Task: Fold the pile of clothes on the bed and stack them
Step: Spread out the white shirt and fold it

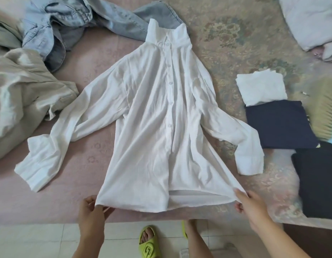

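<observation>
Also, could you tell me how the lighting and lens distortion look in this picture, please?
Head view: soft, even daylight, only faint shadows under the white shirt; wide-angle bending curves the bed edge; the beige garment shines brightly at left; focus is slightly soft throughout.

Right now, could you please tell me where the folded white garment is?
In the head view it lies on the bed's right side, overlapping the far edge of a folded navy garment.
</observation>
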{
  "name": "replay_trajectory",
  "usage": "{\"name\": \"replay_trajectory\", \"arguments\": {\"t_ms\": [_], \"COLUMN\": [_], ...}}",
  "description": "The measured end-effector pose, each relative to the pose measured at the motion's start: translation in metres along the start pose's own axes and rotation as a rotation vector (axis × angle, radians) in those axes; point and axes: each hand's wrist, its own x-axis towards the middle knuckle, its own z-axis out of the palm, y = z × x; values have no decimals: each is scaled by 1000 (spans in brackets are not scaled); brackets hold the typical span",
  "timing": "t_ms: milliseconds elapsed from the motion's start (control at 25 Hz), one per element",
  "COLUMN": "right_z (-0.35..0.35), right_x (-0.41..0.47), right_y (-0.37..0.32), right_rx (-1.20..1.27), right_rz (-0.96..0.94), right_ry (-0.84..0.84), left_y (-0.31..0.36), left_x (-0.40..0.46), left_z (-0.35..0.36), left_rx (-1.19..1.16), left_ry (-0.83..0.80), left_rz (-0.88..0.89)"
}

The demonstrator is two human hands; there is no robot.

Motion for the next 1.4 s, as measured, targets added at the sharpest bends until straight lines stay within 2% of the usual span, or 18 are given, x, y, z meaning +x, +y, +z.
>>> {"name": "replay_trajectory", "arguments": {"t_ms": [80,160,240,320,360,400,440,520,560,640,800,920,1040,1120,1200,1240,1320,1400], "right_z": [-3,-1,1,5,9,16,23,43,50,57,38,3,-29,-30,-13,1,35,70], "right_x": [6,12,19,14,10,8,7,5,8,21,42,49,57,57,49,44,34,22], "right_y": [7,12,18,23,25,28,33,43,43,34,13,14,26,31,33,33,36,37], "right_rx": [-9,13,-73,-363,-545,-712,-857,-1093,-1177,-1270,-1391,-1445,-1419,-1415,-1386,-1386,-1391,-1412], "right_rz": [-12,0,-14,-85,-189,-378,-633,-1151,-1285,-1292,-1310,-1423,-1383,-1337,-1403,-1478,-1628,-1676], "right_ry": [73,138,190,268,350,430,419,232,114,-56,-128,-39,64,177,243,202,-8,-138], "left_y": [-8,-20,-32,-36,-40,-45,-46,-47,-44,-38,-22,-12,-10,-18,-31,-39,-53,-64], "left_x": [-4,-3,-1,-2,2,7,9,18,23,28,45,51,49,48,47,44,34,24], "left_z": [1,-3,-8,-12,-14,-17,-17,-16,-14,-10,-13,-28,-38,-38,-30,-22,0,24], "left_rx": [-20,94,508,1048,1226,1342,1422,1569,1617,1673,1618,1635,1699,1690,1649,1622,1589,1563], "left_ry": [20,44,56,35,30,13,-5,-115,-206,-331,-368,-263,-201,-166,-142,-175,-339,-523], "left_rz": [-24,-29,60,346,556,731,906,1225,1344,1510,1586,1583,1557,1561,1635,1684,1748,1771]}}
